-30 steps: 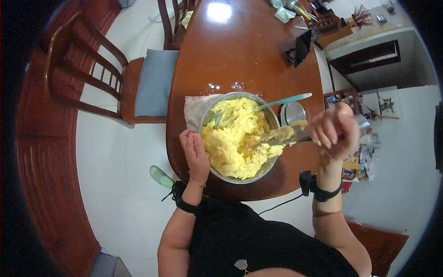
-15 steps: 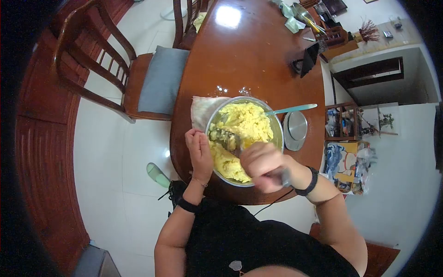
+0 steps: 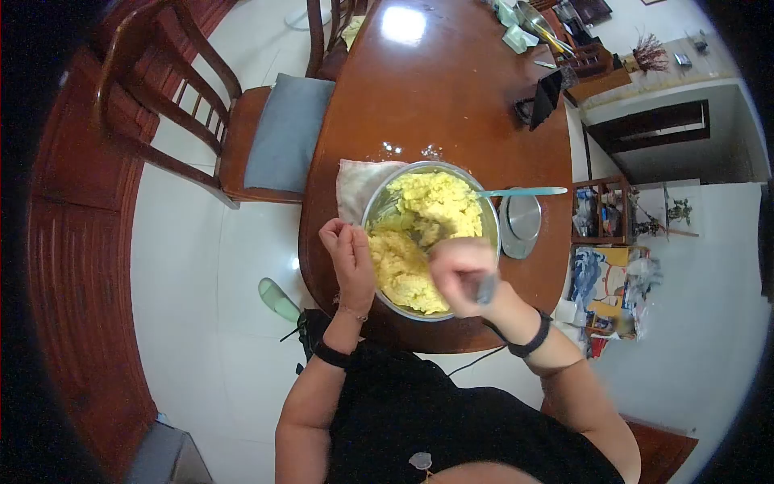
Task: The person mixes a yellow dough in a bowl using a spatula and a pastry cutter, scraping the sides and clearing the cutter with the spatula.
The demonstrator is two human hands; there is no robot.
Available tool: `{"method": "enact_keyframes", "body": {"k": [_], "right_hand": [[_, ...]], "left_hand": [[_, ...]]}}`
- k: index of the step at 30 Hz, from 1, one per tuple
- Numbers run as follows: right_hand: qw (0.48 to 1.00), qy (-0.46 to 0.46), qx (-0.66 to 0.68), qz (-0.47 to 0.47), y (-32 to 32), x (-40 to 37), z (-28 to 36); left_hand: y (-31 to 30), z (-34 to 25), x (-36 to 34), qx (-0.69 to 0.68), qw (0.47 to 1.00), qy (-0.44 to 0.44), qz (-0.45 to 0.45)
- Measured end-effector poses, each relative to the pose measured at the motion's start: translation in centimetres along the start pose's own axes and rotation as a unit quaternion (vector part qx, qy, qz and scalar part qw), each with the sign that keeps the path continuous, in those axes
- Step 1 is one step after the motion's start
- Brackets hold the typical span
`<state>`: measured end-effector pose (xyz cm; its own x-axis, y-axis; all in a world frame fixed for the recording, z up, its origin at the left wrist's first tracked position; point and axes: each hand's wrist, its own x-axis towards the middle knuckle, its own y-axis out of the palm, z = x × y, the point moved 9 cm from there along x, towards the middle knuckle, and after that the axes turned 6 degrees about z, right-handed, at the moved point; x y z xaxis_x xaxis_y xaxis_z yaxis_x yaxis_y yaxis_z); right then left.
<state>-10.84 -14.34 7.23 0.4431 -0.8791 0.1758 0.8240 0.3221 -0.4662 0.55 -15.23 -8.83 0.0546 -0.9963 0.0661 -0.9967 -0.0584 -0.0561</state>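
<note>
At frame centre, your left hand curls around the rim of the round steel bowl on the brown wooden table. Your right hand fists a metal utensil dug into the lumpy yellow mash. The mash looks coarse, so the mixing seems only partly done.

A brown wooden table carried a pale cloth near its front edge, a round metal lid further right, and a dark tablet propped upright toward the far end. A wooden chair with a grey cushion stood at the table's left side. On the white tiled floor lay a green slipper, and a cluttered low shelf stood to the right.
</note>
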Motion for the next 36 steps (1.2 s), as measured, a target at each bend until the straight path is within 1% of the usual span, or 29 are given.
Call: {"method": "enact_keyframes", "body": {"k": [1, 3, 6, 7, 9, 11, 12, 15, 16, 18, 19, 21, 23, 24, 28, 30, 31, 33, 35, 36], "right_hand": [[0.996, 0.035, 0.027, -0.075, -1.7, -0.6, -0.1], [0.973, 0.126, 0.089, -0.171, -4.3, -2.2, -0.9], [0.933, 0.155, 0.193, -0.262, -7.0, -3.6, -1.6], [0.919, 0.160, 0.192, -0.305, -8.1, -3.8, -1.4], [0.886, 0.113, 0.260, -0.367, -9.8, -3.9, -0.5], [0.880, 0.067, 0.248, -0.401, -11.1, -4.2, 1.0], [0.893, 0.036, 0.237, -0.380, -11.5, -4.0, 1.8], [0.869, -0.027, 0.253, -0.424, -12.6, -4.6, 3.3], [0.869, -0.026, 0.252, -0.425, -12.7, -4.5, 3.1], [0.878, -0.071, 0.256, -0.398, -12.8, -3.8, 2.9], [0.876, -0.077, 0.255, -0.402, -12.8, -3.8, 1.9], [0.857, -0.059, 0.245, -0.448, -12.2, -3.4, -0.4], [0.865, -0.055, 0.227, -0.444, -11.9, -2.6, -2.7], [0.862, -0.049, 0.215, -0.457, -11.8, -2.2, -3.2], [0.866, -0.017, 0.238, -0.438, -12.6, -0.3, -5.8], [0.861, 0.033, 0.269, -0.430, -12.9, 0.6, -7.9], [0.861, 0.033, 0.270, -0.431, -13.2, 1.0, -8.6], [0.844, 0.083, 0.323, -0.420, -12.8, 1.5, -10.9], [0.839, 0.104, 0.325, -0.425, -12.4, 1.9, -11.7], [0.830, 0.129, 0.348, -0.418, -12.0, 2.1, -12.5]], "left_hand": [[0.0, 0.0, -0.1, -0.008, 1.000, -0.004, -0.004], [0.1, 0.0, -0.1, -0.018, 1.000, -0.008, -0.008], [0.1, -0.2, -0.1, -0.019, 1.000, -0.006, -0.014], [0.1, -0.1, -0.1, -0.016, 1.000, -0.005, -0.015], [0.1, -0.1, -0.1, -0.016, 1.000, -0.003, -0.016], [0.2, -0.1, -0.1, -0.022, 1.000, -0.002, -0.015], [0.1, -0.1, -0.1, -0.022, 1.000, -0.002, -0.015], [0.2, -0.1, -0.1, -0.023, 1.000, -0.005, -0.013], [0.2, 0.0, -0.1, -0.019, 1.000, -0.007, -0.011], [0.2, 0.0, 0.0, -0.014, 1.000, -0.009, -0.007], [0.2, 0.0, 0.0, -0.014, 1.000, -0.010, -0.005], [0.2, -0.1, 0.0, -0.013, 1.000, -0.011, 0.000], [0.2, -0.2, 0.0, -0.006, 1.000, -0.005, 0.002], [0.2, -0.2, 0.0, -0.006, 1.000, -0.006, 0.002], [0.3, 0.0, 0.0, -0.020, 1.000, -0.006, 0.000], [0.3, 0.0, -0.1, -0.028, 1.000, -0.006, 0.002], [0.3, 0.1, -0.1, -0.030, 0.999, -0.009, 0.008], [0.4, 0.1, 0.0, -0.031, 0.999, -0.013, 0.015], [0.5, 0.1, 0.1, -0.042, 0.998, -0.031, 0.019], [0.5, 0.2, 0.1, -0.041, 0.998, -0.032, 0.020]]}}
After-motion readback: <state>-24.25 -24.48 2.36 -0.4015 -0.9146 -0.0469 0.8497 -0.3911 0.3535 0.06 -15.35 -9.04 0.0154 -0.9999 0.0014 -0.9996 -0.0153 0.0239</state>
